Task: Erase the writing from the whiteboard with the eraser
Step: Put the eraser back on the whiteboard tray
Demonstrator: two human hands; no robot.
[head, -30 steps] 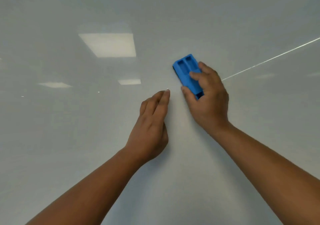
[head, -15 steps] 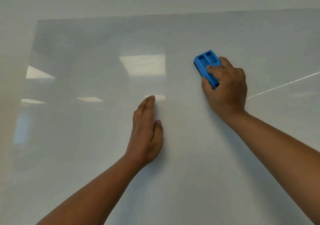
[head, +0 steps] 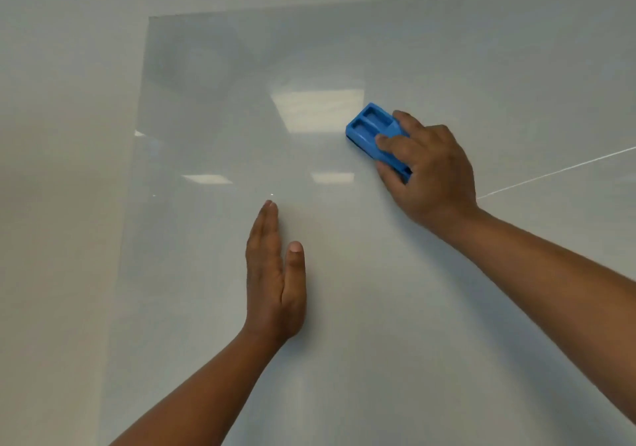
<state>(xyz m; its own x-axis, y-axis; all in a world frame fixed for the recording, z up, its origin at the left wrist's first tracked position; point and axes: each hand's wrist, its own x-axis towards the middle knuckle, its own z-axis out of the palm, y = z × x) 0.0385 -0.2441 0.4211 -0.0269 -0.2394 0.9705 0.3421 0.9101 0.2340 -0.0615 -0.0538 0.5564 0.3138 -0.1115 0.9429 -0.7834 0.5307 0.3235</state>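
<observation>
A glossy whiteboard [head: 213, 108] fills most of the head view; I see no writing on the part that shows. My right hand [head: 430, 173] grips a blue plastic eraser [head: 370, 129] and holds it flat against the board, right of centre. The eraser's far end with two recessed pockets sticks out past my fingers. My left hand [head: 275, 277] rests on the board below and left of the eraser, fingers straight and together, thumb alongside, holding nothing.
The board's left edge [head: 137, 156] and top edge [head: 378, 0] show against a plain beige wall [head: 62, 170]. Ceiling lights [head: 320, 108] reflect in the board. A thin bright line [head: 557, 170] runs across the board at the right.
The view has swung up and left, bringing the board's top and left edges into sight. My right hand has slid the eraser along the board. My left hand has straightened, its thumb now showing.
</observation>
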